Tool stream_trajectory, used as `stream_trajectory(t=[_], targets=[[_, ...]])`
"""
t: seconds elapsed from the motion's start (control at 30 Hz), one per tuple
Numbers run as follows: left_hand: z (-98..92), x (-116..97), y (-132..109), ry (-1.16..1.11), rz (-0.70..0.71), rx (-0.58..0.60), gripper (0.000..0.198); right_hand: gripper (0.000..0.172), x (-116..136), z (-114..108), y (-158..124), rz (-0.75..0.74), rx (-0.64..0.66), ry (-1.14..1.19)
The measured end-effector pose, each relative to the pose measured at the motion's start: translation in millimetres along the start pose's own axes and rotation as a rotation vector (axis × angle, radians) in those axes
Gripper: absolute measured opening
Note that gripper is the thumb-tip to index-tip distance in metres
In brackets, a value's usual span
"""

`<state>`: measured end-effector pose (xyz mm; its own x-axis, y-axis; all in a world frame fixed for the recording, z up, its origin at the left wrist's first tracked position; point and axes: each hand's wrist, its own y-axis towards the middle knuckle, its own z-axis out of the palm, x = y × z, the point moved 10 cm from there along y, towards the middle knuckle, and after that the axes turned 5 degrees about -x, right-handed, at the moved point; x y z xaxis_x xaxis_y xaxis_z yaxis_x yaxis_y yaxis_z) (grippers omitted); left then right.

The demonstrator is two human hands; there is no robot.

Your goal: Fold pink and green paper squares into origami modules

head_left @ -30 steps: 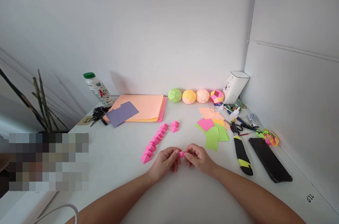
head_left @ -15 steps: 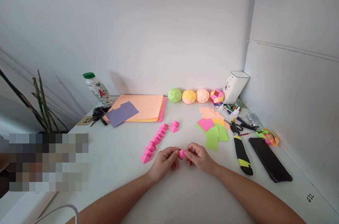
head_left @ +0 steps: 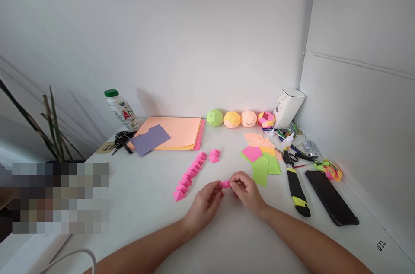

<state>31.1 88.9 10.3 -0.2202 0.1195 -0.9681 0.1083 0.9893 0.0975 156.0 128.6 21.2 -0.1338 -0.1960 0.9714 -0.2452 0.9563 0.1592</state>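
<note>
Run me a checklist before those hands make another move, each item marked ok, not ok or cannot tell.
1. Small pink paper piece held at both ends: ok, left hand and right hand pinch it.
2. A hand free: not ok, both are occupied.
3. Row of folded pink pieces apart from the hands: ok.
4. Black-and-yellow tool out of hand: ok, lying on the table.
5. Held piece's creases sharp: cannot tell, too small.

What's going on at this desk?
A person holds a small folded pink piece between the fingertips of the left hand and right hand. Similar pieces stand in a row beyond and to the left, with a shorter group beside its far end. Loose paper slips lie to the right; four paper balls sit at the back.
</note>
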Motion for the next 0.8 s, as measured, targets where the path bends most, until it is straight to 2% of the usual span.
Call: stream_trajectory(t=[0.07, 0.13, 0.2, 0.27, 0.33, 0.37, 0.5, 0.6, 0.8], targets=[[4.5, -7.4, -6.0, 0.163, 0.133, 0.018, 0.038, 0.02, 3.8, -8.4, 1.1, -0.047, -0.07, -0.042], [8.2, -8.9, -10.3, 0.334, 0.189, 0.036, 0.047, 0.02, 2.6, -15.7, 2.0, -0.049, -0.126, -0.076], [19.9, -12.9, -14.9, 0.511, 0.273, 0.146, 0.057, 0.02, -0.3, -20.2, 4.0, -0.036, -0.158, -0.107], [35.3, -17.3, -22.3, 0.653, 0.385, 0.315, 0.068, 0.018, -2.8, -20.0, 9.2, -0.024, -0.162, -0.158], [45.1, -19.7, -29.7, 0.734, 0.47, 0.448, 0.077, 0.015, -7.0, -14.4, 19.6, 0.01, -0.133, -0.232], [46.6, -20.3, -31.5, 0.756, 0.492, 0.48, 0.08, 0.015, -10.4, -10.3, 26.7, 0.039, -0.114, -0.264], [47.8, -20.8, -33.2, 0.766, 0.543, 0.494, 0.086, 0.013, -22.5, 14.0, 60.3, 0.117, -0.013, -0.325], [49.3, -18.8, -33.4, 0.763, 0.559, 0.487, 0.088, 0.013, -29.0, 23.1, 79.5, 0.149, -0.027, -0.361], [51.8, -14.3, -32.7, 0.824, 0.504, 0.532, 0.086, 0.014, -29.9, 25.2, 88.5, 0.169, -0.058, -0.457]])
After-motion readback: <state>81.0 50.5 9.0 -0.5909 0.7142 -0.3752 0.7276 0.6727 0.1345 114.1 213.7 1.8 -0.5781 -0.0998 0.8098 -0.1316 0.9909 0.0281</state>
